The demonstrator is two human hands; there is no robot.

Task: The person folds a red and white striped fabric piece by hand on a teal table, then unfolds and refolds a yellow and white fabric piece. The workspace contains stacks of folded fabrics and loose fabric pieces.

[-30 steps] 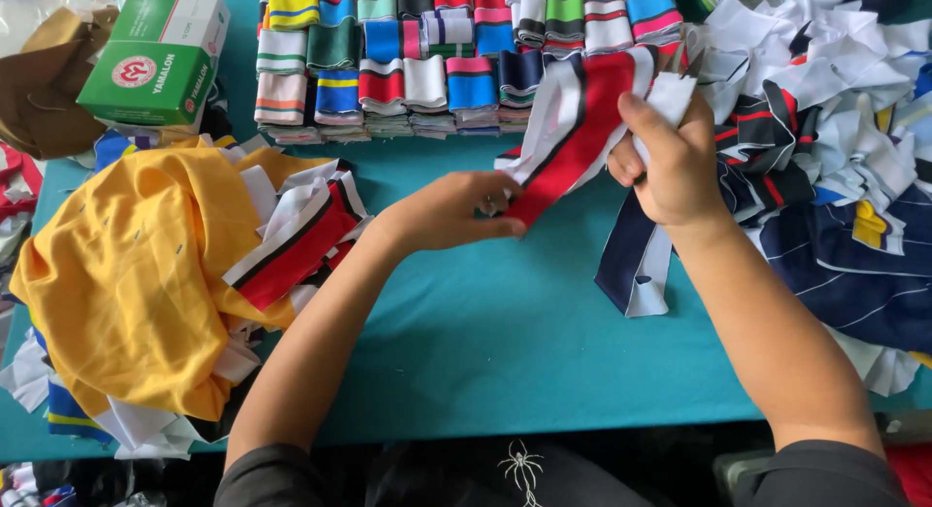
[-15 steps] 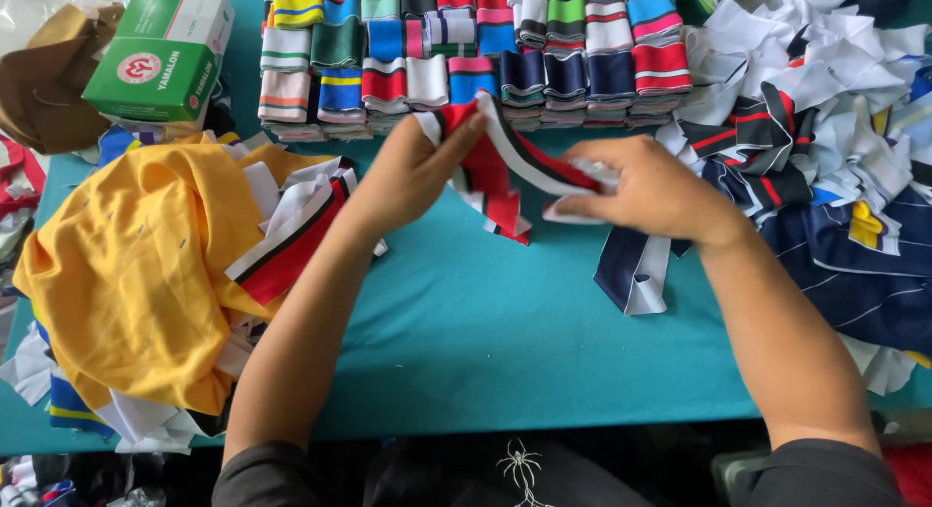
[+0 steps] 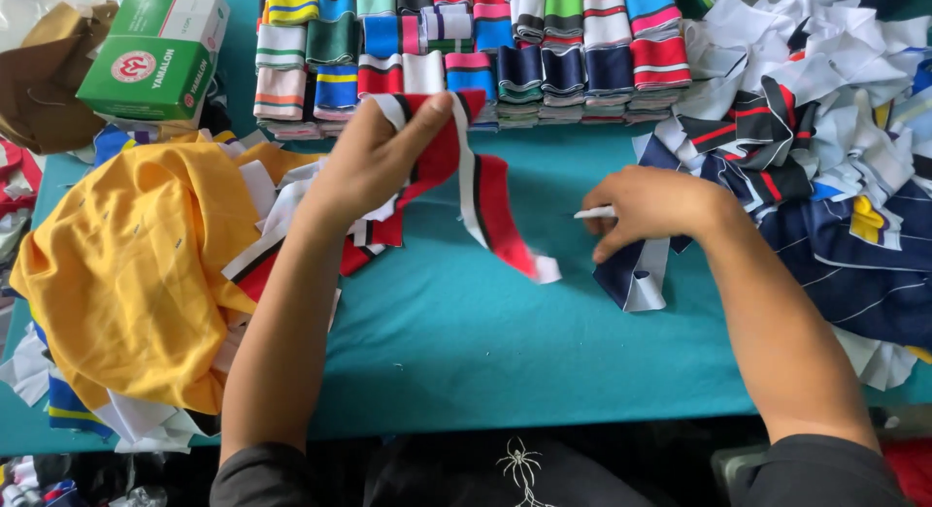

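While the left hand point(image 3: 374, 163) pinches one red strip point(image 3: 461, 182) with white and black stripes, its grip closed on the upper end, the strip hangs down from the fingers and its lower end lies on the teal surface point(image 3: 466, 342) between the two hands. The right hand point(image 3: 649, 208) rests on the surface, well apart from the strip, with its grip narrow around one small white stick point(image 3: 594, 213); I cannot tell what the stick is. Just under that hand lies one folded navy and white strip point(image 3: 636, 274).

Behind the hands stand folded striped strips in tidy stacks point(image 3: 476, 56), in about three rows, too many to count surely. One yellow shirt point(image 3: 126, 264) lies in a heap at the left, under the left forearm's side, with a few loose strips beside it. One green box point(image 3: 155, 51) sits at the far left corner, next to one brown cloth point(image 3: 39, 75). At the right lies one big loose pile of navy, white and red strips point(image 3: 835, 167), not countable
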